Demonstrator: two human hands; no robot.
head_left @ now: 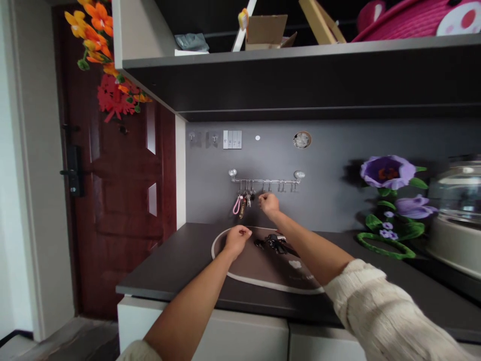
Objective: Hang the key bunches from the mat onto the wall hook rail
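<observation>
A metal hook rail (266, 181) is fixed to the grey back wall. Keys (248, 200) and a pink loop strap (236, 205) dangle from its left hooks. Just under the rail's middle, my right hand (269, 204) is closed in a pinch beside those keys; whatever it holds, if anything, is too small to make out. My left hand (237, 241) is lower, over the left part of a brown mat (248, 268), with its fingers curled closed. A small dark reddish bit shows at its fingertips. More keys (276, 243) lie bunched on the mat between my forearms.
A dark shelf (300, 82) overhangs the counter (169, 265), with a cardboard box (265, 31) on it. Purple knitted flowers (389, 173) and a clear-domed appliance (460, 215) stand at right. A red-brown door (124, 225) is at left, with orange flowers (99, 37) hanging before it.
</observation>
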